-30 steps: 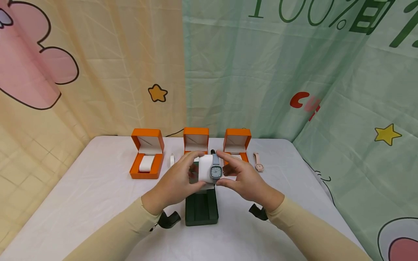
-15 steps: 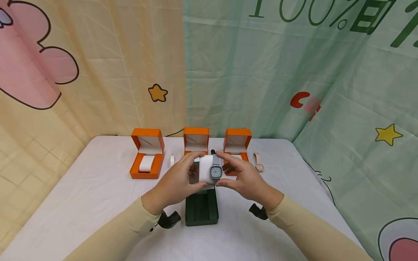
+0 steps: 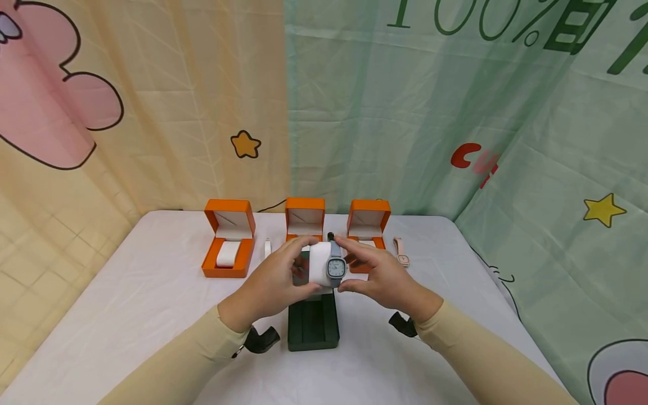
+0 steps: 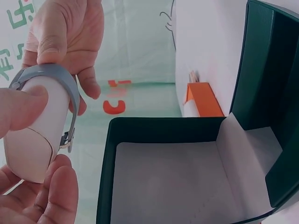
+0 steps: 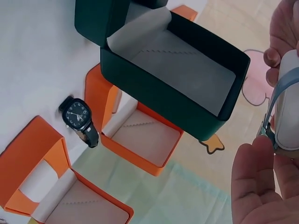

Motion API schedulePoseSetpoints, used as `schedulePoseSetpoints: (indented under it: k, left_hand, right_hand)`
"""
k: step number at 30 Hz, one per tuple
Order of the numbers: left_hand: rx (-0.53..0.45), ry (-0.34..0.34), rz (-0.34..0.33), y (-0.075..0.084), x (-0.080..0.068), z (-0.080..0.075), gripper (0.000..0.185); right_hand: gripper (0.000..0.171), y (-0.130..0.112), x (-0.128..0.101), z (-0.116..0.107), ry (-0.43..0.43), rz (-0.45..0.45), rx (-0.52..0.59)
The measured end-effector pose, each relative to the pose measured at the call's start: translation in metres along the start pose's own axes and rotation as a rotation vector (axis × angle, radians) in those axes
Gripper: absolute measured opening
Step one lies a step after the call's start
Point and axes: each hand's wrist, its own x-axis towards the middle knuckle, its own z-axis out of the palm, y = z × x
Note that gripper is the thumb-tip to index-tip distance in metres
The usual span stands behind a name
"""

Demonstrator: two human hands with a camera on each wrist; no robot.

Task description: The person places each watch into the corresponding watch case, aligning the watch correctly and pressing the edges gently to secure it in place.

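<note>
In the head view, a square-faced watch (image 3: 336,268) with a grey-blue strap sits around the right end of a white watch cushion (image 3: 318,263). My left hand (image 3: 273,278) holds the cushion's left end, thumb pressing on its side (image 4: 28,144). From the right, my right hand (image 3: 382,275) spans the watch, forefinger at the upper strap and thumb near the lower strap. The left wrist view has that thumb on the grey-blue strap (image 4: 46,71). Behind and below them stands an open dark green box (image 4: 114,128), its interior pale and its lid raised.
Three open orange boxes (image 3: 226,272) line the back of the table; the left one contains a white cushion (image 3: 227,254). A pink watch (image 3: 401,257) lies at the right, a white watch (image 3: 267,248) between boxes, and a black watch (image 5: 77,115) beside an orange box.
The watch, cushion and both hands stay nearly in place. The right wrist has shifted very slightly to the right.
</note>
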Motion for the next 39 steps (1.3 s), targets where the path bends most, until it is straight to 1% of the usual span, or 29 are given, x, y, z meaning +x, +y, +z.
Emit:
schedulePoseSetpoints:
  k: [5,15,21,27,29,34,39]
  left_hand:
    - [-0.004,-0.009,-0.008,-0.0011,0.0003,0.0008,0.08]
    - [-0.01,-0.015,-0.019,0.001,0.0003,0.0003,0.081]
    - [-0.017,-0.012,-0.018,0.0016,-0.0003,0.0012,0.081]
    - [-0.028,-0.011,-0.018,0.0011,-0.0002,0.002,0.082]
    - [-0.033,-0.013,-0.016,0.0011,0.0001,0.0026,0.082]
    - [-0.055,-0.019,-0.01,0.0013,0.0009,0.0035,0.082]
    - [-0.049,-0.033,-0.016,0.0029,0.0003,0.0019,0.083]
  right_hand:
    - [0.092,0.0008,-0.0011,0.0019,0.0,0.013,-0.007]
    - [0.092,0.0025,-0.0018,0.0044,-0.002,-0.014,0.005]
    - [0.093,0.002,-0.0018,0.0052,-0.018,-0.008,0.04]
    - [0.094,0.0026,-0.0027,0.0044,-0.017,0.002,0.017]
    - [0.094,0.0025,-0.003,0.0045,-0.015,0.003,0.024]
    - [0.095,0.0014,-0.0036,0.0058,-0.004,-0.015,0.04]
    - [0.096,0.0012,-0.0046,0.0064,-0.002,-0.032,0.006]
